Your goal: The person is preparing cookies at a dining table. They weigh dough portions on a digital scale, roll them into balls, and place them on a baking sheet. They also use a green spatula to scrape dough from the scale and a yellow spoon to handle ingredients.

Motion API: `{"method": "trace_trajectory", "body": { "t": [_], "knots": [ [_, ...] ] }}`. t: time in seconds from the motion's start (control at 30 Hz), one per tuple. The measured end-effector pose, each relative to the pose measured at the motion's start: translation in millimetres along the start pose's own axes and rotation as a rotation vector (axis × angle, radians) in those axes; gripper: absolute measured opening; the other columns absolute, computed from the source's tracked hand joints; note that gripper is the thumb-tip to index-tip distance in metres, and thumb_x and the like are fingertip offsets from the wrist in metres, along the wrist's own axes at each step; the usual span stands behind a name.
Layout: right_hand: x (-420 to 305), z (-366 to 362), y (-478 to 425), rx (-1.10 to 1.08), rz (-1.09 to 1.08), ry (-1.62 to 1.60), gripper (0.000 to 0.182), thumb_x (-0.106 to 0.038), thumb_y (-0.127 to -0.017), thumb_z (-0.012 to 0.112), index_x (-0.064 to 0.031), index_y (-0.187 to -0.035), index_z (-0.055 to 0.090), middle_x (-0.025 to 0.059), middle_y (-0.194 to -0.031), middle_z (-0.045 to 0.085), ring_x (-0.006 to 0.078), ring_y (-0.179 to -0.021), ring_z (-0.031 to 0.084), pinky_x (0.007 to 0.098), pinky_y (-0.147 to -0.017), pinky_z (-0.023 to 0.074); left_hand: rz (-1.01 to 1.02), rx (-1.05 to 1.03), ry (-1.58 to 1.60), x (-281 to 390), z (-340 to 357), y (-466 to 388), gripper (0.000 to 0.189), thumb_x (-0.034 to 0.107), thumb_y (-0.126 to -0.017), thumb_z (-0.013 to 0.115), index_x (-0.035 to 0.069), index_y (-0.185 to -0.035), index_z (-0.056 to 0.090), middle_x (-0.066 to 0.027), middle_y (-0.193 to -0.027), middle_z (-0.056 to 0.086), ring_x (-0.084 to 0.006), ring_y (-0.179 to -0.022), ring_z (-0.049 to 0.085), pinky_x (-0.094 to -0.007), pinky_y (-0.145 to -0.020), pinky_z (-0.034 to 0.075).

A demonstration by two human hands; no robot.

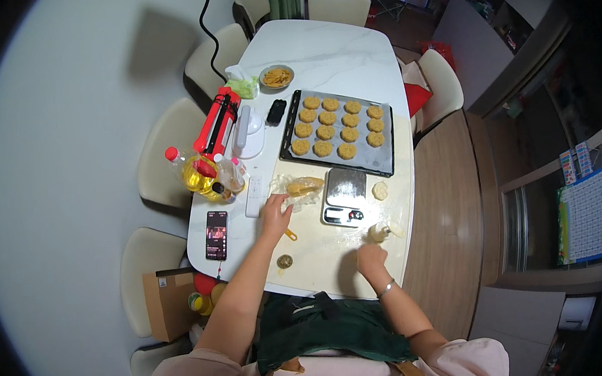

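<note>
My left hand (275, 216) is at the near edge of crumpled clear plastic wrap (309, 199) that holds a lump of yellow dough (305, 186); its thumb and fingers are apart. Below that hand lies an orange handle (291, 234). My right hand (372, 260) is curled just below a mooncake press (379, 232); whether it holds anything is hidden. Between the hands, farther up, sits a kitchen scale (346, 188), with a pale round piece (380, 191) at its right. A small patterned disc (285, 262) lies on the cream mat (326, 261) near me.
Beyond the scale, a black baking tray (284, 146) holds rows of patterned round cakes on paper. Along the left stand an oil bottle (197, 179), smaller bottles (230, 172), a red device (217, 122), a white lamp (248, 134) and a phone (217, 235). A bowl (276, 77) sits farther back.
</note>
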State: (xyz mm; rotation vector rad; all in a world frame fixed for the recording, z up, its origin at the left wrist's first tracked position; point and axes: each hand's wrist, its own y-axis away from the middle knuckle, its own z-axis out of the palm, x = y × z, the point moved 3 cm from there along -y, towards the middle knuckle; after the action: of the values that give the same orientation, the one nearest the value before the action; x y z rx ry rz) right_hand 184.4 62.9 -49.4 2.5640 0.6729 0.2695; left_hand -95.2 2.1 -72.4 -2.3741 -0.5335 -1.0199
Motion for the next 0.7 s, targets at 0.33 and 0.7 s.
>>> {"method": "trace_trajectory", "body": {
  "t": [0.33,0.7],
  "knots": [
    [44,58,26,0.151,-0.067,-0.043,0.024,-0.011,-0.069,0.062,-0.0043,-0.091,0.053,0.0138,-0.083,0.06,0.0283,-0.074,0.062,0.0411,-0.064,0.051,-0.16,0.104,-0.013,-24,42,-20,0.053,0.001,-0.066,0.074,0.004,-0.113,0.051,-0.0109,-0.103,0.052,-0.0233,-0.094,0.057,-0.0306,-0.066,0.051],
    [-49,-81,-46,0.282,-0.494,-0.55,0.01,-0.012,-0.079,0.054,-0.0093,-0.088,0.059,0.018,-0.065,0.06,0.0362,-0.066,0.06,0.046,-0.058,0.0471,-0.231,0.135,0.101,-24,30,-2,0.048,-0.002,-0.064,0.073,0.003,-0.108,0.056,-0.0098,-0.103,0.051,-0.022,-0.094,0.055,-0.0292,-0.069,0.053]
  ]
}}
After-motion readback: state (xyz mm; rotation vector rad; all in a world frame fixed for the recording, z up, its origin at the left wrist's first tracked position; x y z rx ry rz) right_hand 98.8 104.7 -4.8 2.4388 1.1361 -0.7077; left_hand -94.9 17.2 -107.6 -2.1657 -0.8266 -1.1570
